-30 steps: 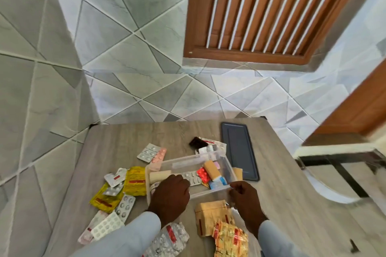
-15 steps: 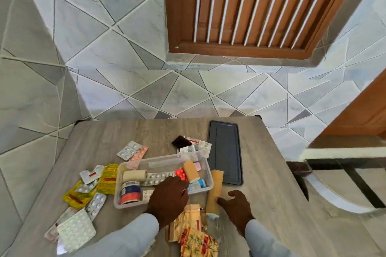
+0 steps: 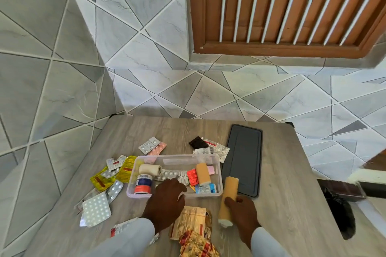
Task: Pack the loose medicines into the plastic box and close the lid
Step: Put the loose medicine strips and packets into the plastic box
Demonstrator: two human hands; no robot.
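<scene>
1. Gripping a tan bandage roll [image 3: 228, 198], the right hand [image 3: 243, 213] has its fingers curled round the roll's lower half, just to the right of the plastic box [image 3: 218, 173], and the roll's far end leans over the dark lid [image 3: 243, 159].
2. The left hand [image 3: 167, 202] reaches over the near wall of the box, fingers bent down among the contents; whether it pinches anything I cannot tell, the fingertips are hidden.
3. The box sits open on the surface [image 3: 292, 194], straight ahead of both hands, and the lid lies flat beside it, beyond the right hand.
4. Inside the box, ahead of the left hand: a white tape roll [image 3: 150, 169], a small jar with a blue and red label [image 3: 143, 183], silver blister strips [image 3: 173, 174], a red blister pack [image 3: 192, 176] and a second tan roll [image 3: 202, 173].
5. Out to the left of the left hand, loose medicines lie on the surface: yellow sachets [image 3: 125, 169], a white blister sheet [image 3: 96, 208], more silver strips [image 3: 114, 190].
6. Beyond the box, a pink strip [image 3: 159, 148] and a dark sachet [image 3: 198, 142] lie loose.
7. Between the two wrists, brown and red-yellow packets [image 3: 194, 227] are heaped at the near edge.
</scene>
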